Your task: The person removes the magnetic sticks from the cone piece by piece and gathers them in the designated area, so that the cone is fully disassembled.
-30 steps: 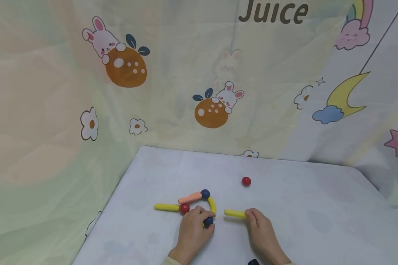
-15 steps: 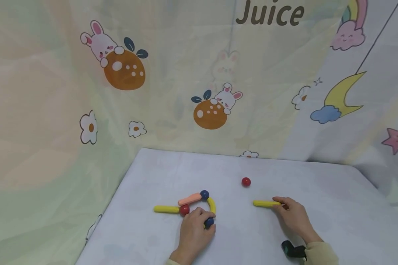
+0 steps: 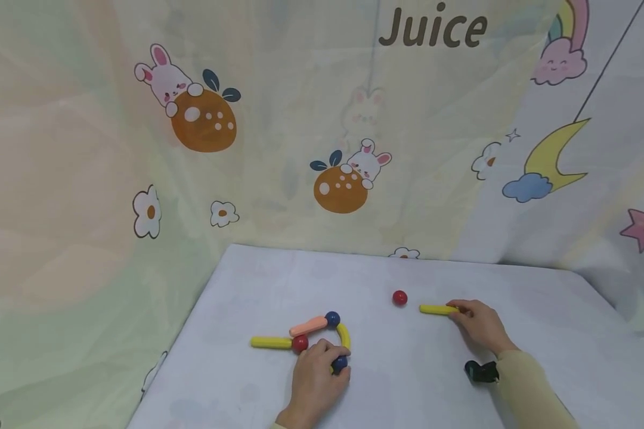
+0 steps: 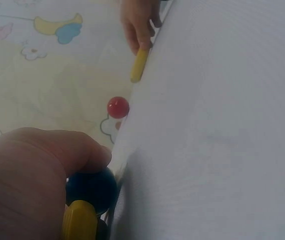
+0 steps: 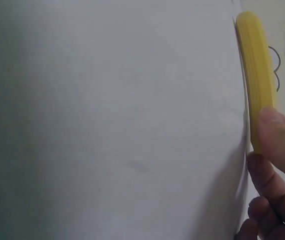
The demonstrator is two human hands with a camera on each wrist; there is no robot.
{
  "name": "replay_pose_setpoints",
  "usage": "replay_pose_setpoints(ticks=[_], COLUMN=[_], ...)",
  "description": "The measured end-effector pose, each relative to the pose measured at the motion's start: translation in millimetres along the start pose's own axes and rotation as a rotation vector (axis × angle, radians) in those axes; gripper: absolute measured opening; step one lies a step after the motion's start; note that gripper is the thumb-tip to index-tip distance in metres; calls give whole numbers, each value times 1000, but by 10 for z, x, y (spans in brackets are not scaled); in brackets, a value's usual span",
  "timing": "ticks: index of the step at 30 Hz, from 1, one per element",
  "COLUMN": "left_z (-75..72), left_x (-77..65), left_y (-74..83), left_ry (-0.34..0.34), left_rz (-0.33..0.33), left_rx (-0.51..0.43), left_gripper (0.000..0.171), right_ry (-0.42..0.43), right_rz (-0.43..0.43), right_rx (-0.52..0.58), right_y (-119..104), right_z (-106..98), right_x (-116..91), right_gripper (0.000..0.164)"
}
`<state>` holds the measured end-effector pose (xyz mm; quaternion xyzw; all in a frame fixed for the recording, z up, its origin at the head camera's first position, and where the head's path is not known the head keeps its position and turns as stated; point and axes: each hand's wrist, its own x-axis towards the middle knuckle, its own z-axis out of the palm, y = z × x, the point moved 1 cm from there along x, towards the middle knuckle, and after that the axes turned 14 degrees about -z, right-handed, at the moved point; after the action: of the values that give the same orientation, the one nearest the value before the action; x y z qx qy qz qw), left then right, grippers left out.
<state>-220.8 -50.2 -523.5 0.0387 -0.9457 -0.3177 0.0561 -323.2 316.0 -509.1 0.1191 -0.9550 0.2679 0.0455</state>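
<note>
My left hand (image 3: 318,376) grips a dark blue ball (image 3: 340,363) at the near side of a joined shape of rods and balls. A yellow rod (image 4: 80,220) meets that ball under the hand, mostly hidden in the head view. Farther round lie a curved yellow rod (image 3: 344,337), a second blue ball (image 3: 332,319), a salmon rod (image 3: 308,326), a red ball (image 3: 299,343) and a straight yellow rod (image 3: 271,342). My right hand (image 3: 480,325) pinches the end of another straight yellow rod (image 3: 437,310) between thumb and fingers. Just left of its free tip sits a loose red ball (image 3: 399,298).
A white-covered table (image 3: 386,393) lies beneath everything. Behind it hangs a printed cloth (image 3: 268,149) with rabbits and flowers, meeting the table's back edge. A small black device (image 3: 481,372) is at the right wrist.
My right hand has carried the yellow rod right and away from the joined shape, then farther back near the loose red ball. My left hand stays on the blue ball.
</note>
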Motion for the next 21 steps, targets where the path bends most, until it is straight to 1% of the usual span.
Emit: replay_pose_setpoints(ticks=[6, 11, 17, 21], left_z=[-14, -13, -15, -14], left_x=[-16, -13, -16, -13], left_y=[-3, 3, 2, 7], left_ry=[3, 0, -5, 0], left_rz=[2, -3, 1, -1], left_rx=[-10, 1, -3, 6], left_gripper=[24, 24, 25, 25], right_ry=[13, 28, 33, 37], right_rz=[13, 13, 35, 25], right_rx=[-3, 12, 14, 18], right_y=[42, 75, 84, 88], right_z=[26, 26, 32, 23], right_x=[51, 51, 54, 42], right_gripper=[32, 33, 34, 38])
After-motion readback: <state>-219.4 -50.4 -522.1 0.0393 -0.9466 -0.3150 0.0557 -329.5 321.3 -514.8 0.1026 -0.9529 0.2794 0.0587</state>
